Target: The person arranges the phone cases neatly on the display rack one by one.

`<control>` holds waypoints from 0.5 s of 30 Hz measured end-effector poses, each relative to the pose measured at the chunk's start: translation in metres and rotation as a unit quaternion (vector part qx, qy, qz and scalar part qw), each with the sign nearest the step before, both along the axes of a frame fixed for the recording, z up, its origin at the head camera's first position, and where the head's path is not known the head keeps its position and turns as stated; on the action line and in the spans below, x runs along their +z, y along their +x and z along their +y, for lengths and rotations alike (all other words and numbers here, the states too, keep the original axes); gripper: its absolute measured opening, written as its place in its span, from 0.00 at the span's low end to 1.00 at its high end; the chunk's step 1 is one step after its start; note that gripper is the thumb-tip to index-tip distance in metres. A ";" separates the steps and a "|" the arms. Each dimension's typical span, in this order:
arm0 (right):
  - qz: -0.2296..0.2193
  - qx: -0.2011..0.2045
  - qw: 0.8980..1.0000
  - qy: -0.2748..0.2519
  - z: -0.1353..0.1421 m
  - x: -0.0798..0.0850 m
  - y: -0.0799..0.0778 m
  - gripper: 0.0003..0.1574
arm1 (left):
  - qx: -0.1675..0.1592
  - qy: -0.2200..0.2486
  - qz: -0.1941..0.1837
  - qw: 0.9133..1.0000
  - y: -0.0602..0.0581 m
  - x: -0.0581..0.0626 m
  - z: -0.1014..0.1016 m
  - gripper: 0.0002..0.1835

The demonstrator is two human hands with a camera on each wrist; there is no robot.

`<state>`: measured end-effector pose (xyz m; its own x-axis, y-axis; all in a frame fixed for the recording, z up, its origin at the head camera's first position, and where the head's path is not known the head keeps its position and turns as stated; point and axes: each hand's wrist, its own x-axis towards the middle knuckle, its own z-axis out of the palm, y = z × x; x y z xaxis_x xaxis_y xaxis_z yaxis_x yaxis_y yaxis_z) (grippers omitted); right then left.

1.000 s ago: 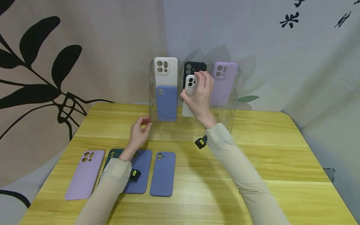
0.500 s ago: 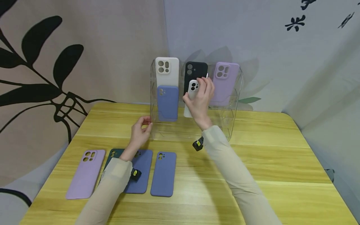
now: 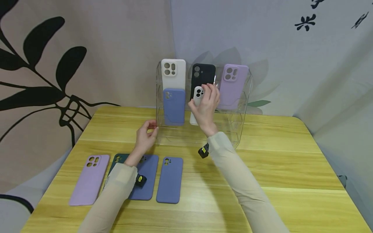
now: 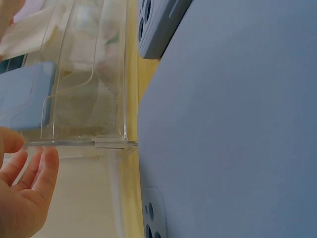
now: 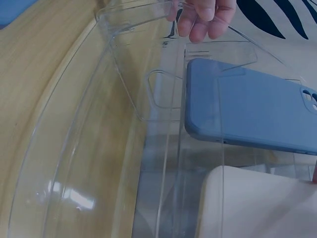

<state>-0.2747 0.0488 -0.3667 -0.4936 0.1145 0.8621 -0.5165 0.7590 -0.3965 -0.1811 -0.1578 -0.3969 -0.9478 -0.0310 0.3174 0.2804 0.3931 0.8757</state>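
Note:
My right hand (image 3: 206, 106) grips a small white phone case (image 3: 198, 94) by its sides, upright in front of a black phone case (image 3: 202, 72). In the right wrist view, the white case's lower end (image 5: 262, 208) is beside a blue phone case (image 5: 257, 106), behind a clear panel. Both hands are at a tiered clear acrylic display rack (image 3: 177, 137). My left hand (image 3: 145, 136) pinches the rack's left side panel, thumb on one face and fingers on the other, as the left wrist view shows.
On the rack's upper tier stand a white phone case (image 3: 175, 79) and a purple one (image 3: 233, 87). On the wooden table (image 3: 262, 168) in front lie another purple case (image 3: 88, 181), a dark green one (image 3: 120, 158) and two blue ones (image 3: 169, 179). A patterned cloth hangs behind.
The right hand has lowered the white case a little, down in front of the black case. My left hand keeps its place on the rack's side.

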 end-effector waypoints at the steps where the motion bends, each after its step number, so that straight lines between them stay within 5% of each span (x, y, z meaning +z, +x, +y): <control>1: -0.001 0.000 1.000 0.002 0.000 0.000 0.000 0.33 | 0.000 0.000 0.001 1.000 0.000 0.000 0.000 0.12; 15: -0.039 -0.005 0.999 -0.003 -0.006 -0.003 0.005 0.29 | 0.000 -0.004 -0.001 1.000 0.000 -0.001 0.000 0.12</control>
<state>-0.2701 0.0427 -0.3697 -0.5573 0.1251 0.8208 -0.4764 0.7615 -0.4395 -0.1813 -0.1579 -0.3981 -0.9485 -0.0288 0.3154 0.2783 0.3997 0.8734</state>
